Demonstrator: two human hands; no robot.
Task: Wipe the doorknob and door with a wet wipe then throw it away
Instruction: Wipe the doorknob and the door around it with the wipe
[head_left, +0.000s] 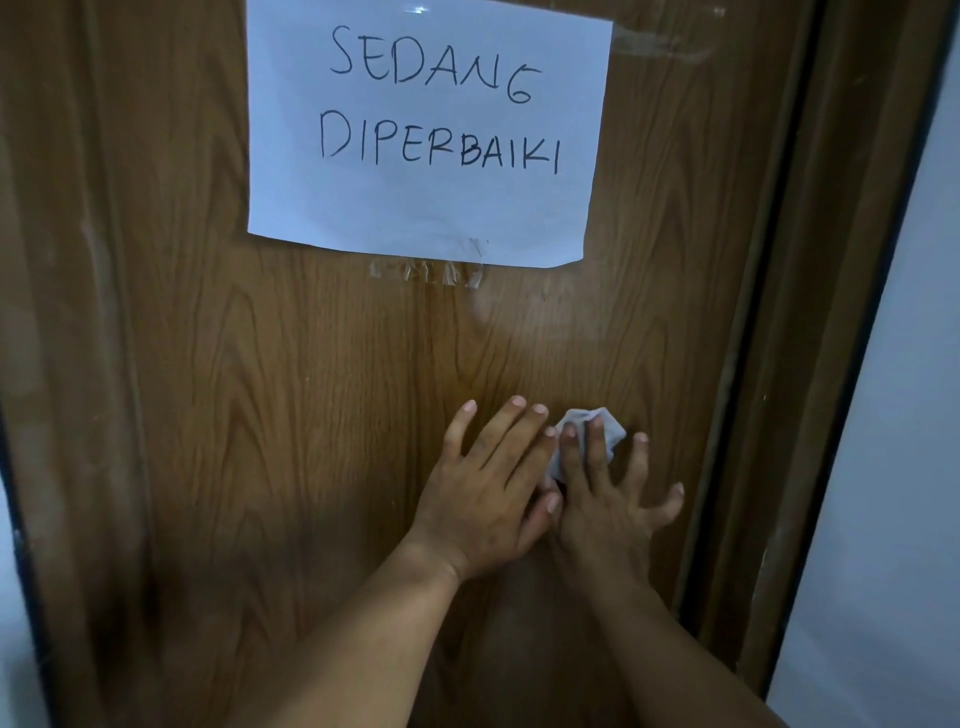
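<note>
A brown wood-grain door (322, 395) fills the head view. My right hand (608, 499) presses a crumpled white wet wipe (597, 423) flat against the door, fingers spread over it. My left hand (488, 499) lies flat on the door just left of it, fingers apart, its thumb side touching my right hand. The wipe shows above and between my right fingers; the rest is hidden under the hand. No doorknob is in view.
A white paper sign (426, 130) with handwritten words is taped to the door above my hands, with tape remnants (426, 273) under it. The dark door frame (779, 364) runs down the right, beside a pale wall (893, 415).
</note>
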